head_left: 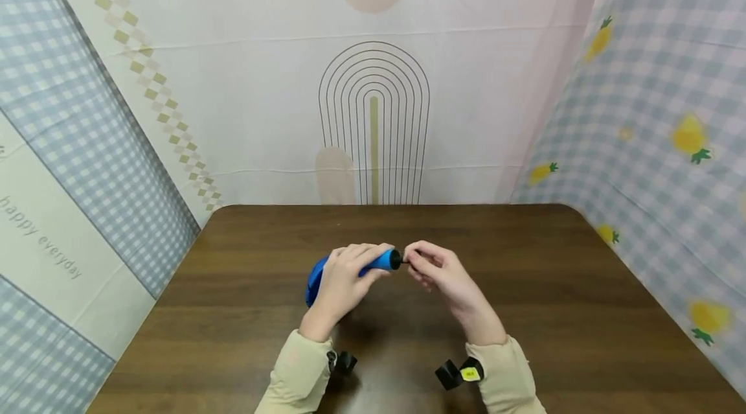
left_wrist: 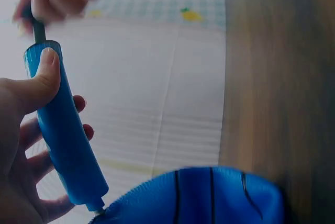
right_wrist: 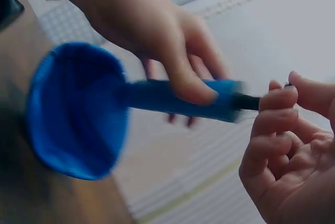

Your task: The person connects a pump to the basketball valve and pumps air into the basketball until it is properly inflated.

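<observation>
A blue hand pump (head_left: 383,260) is held above the table, its needle end meeting a blue ball (right_wrist: 78,111). The ball looks soft and caved in, with black lines on its skin in the left wrist view. My left hand (head_left: 340,281) grips the pump's barrel (left_wrist: 68,135), thumb along the side near the black-capped end. My right hand (head_left: 447,279) pinches the black handle at the far end of the pump rod (right_wrist: 247,102). A short length of rod shows between barrel and fingers, which cover most of the handle.
Below the hands lies a dark brown wooden table (head_left: 245,323). A pale printed cloth (head_left: 262,109) hangs behind it, with checked cloths (head_left: 641,161) at both sides. Each wrist wears a black camera mount (head_left: 449,375).
</observation>
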`<control>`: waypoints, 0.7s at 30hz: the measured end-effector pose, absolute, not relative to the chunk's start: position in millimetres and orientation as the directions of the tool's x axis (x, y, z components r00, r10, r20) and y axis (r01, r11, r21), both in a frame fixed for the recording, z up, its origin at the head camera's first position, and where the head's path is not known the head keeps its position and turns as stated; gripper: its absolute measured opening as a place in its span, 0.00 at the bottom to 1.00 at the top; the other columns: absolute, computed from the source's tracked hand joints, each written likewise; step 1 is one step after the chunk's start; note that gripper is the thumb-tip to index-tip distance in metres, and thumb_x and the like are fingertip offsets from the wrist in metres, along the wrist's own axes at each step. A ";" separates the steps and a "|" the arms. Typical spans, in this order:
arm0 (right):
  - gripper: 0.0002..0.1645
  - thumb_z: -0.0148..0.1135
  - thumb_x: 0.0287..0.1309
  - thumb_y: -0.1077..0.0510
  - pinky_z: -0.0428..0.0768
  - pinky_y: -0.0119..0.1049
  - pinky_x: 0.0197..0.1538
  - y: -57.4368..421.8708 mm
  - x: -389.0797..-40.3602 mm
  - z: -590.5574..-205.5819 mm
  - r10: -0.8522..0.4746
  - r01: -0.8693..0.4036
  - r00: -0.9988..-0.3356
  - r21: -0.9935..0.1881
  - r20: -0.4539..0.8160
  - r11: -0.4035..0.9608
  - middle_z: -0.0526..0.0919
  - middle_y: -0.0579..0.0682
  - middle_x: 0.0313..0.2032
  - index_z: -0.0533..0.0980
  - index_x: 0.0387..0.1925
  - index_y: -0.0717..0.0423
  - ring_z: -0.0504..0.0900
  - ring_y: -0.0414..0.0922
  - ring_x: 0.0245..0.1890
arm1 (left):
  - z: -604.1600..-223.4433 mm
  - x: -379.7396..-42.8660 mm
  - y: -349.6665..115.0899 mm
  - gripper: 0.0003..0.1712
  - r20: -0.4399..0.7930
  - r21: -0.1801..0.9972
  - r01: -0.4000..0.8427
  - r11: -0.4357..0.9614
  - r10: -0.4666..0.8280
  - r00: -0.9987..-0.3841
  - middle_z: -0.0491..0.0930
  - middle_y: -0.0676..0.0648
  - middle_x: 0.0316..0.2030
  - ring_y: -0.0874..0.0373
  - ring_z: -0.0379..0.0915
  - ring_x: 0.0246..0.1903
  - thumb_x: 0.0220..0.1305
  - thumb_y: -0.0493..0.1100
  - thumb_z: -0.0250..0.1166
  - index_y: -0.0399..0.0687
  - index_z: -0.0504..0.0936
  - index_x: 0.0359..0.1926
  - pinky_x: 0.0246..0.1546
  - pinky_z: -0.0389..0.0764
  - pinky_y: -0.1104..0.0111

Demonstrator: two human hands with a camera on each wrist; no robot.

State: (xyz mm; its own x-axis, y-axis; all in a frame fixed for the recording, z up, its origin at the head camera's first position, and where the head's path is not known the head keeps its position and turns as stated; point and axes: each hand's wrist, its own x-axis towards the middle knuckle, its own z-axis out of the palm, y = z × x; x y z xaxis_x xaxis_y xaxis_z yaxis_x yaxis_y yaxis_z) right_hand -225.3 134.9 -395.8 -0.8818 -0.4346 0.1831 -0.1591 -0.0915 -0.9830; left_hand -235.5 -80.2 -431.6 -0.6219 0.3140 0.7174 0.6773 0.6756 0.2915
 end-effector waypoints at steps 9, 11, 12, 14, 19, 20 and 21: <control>0.12 0.44 0.74 0.54 0.53 0.37 0.20 151.9 -216.0 -379.8 -0.371 -0.247 -0.880 -0.953 0.297 -0.175 0.67 0.40 0.19 0.74 0.36 0.48 0.64 0.35 0.17 | -429.0 -235.6 -93.1 0.25 0.716 0.319 0.645 0.694 0.269 -0.644 0.85 0.55 0.46 0.56 0.80 0.47 0.54 0.47 0.72 0.60 0.81 0.56 0.49 0.76 0.53; 0.12 0.44 0.74 0.54 0.53 0.37 0.19 141.7 -218.6 -384.9 -0.383 -0.242 -0.875 -0.952 0.297 -0.186 0.66 0.41 0.19 0.73 0.36 0.48 0.64 0.35 0.16 | -428.5 -232.6 -87.2 0.26 0.728 0.299 0.659 0.690 0.281 -0.625 0.85 0.54 0.46 0.56 0.81 0.46 0.54 0.48 0.71 0.58 0.81 0.56 0.47 0.75 0.53; 0.12 0.44 0.74 0.54 0.54 0.36 0.19 136.4 -219.9 -387.4 -0.392 -0.229 -0.875 -0.956 0.285 -0.183 0.66 0.41 0.19 0.73 0.36 0.49 0.64 0.35 0.16 | -427.8 -230.8 -84.2 0.26 0.733 0.297 0.668 0.682 0.286 -0.617 0.85 0.53 0.46 0.56 0.82 0.45 0.53 0.47 0.72 0.58 0.81 0.56 0.47 0.75 0.53; 0.12 0.44 0.74 0.53 0.56 0.35 0.20 127.4 -222.3 -391.5 -0.408 -0.202 -0.877 -0.965 0.255 -0.170 0.66 0.41 0.19 0.73 0.36 0.49 0.65 0.35 0.17 | -425.4 -227.4 -79.0 0.26 0.735 0.300 0.682 0.667 0.294 -0.611 0.85 0.54 0.45 0.56 0.82 0.43 0.53 0.47 0.72 0.58 0.81 0.56 0.46 0.76 0.54; 0.11 0.47 0.73 0.53 0.58 0.32 0.22 130.6 -221.6 -389.7 -0.396 -0.185 -0.890 -0.973 0.226 -0.138 0.67 0.40 0.18 0.75 0.36 0.46 0.65 0.34 0.18 | -419.7 -224.9 -76.7 0.27 0.716 0.277 0.687 0.672 0.332 -0.614 0.85 0.58 0.46 0.59 0.81 0.44 0.57 0.51 0.69 0.65 0.78 0.59 0.46 0.76 0.57; 0.11 0.48 0.73 0.53 0.56 0.32 0.22 135.5 -220.4 -386.6 -0.377 -0.191 -0.896 -0.971 0.233 -0.146 0.67 0.40 0.18 0.75 0.35 0.46 0.64 0.34 0.18 | -418.9 -226.0 -78.2 0.27 0.713 0.273 0.682 0.679 0.334 -0.617 0.84 0.58 0.47 0.60 0.81 0.45 0.58 0.51 0.68 0.66 0.78 0.59 0.46 0.77 0.57; 0.12 0.48 0.73 0.53 0.54 0.33 0.22 141.5 -218.8 -383.2 -0.357 -0.196 -0.902 -0.967 0.243 -0.161 0.67 0.39 0.18 0.76 0.35 0.46 0.63 0.33 0.17 | -418.4 -227.3 -80.3 0.27 0.710 0.272 0.676 0.685 0.331 -0.622 0.84 0.59 0.47 0.60 0.80 0.45 0.58 0.51 0.68 0.66 0.77 0.60 0.47 0.76 0.57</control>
State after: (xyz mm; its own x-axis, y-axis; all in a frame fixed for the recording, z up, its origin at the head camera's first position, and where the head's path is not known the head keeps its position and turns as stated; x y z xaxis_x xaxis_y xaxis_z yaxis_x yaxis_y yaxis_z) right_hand -218.8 141.5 -383.2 -0.9022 -0.3567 0.2425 -0.1964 -0.1609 -0.9672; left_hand -227.3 -80.3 -418.4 -0.6217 0.3313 0.7097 0.6757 0.6851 0.2721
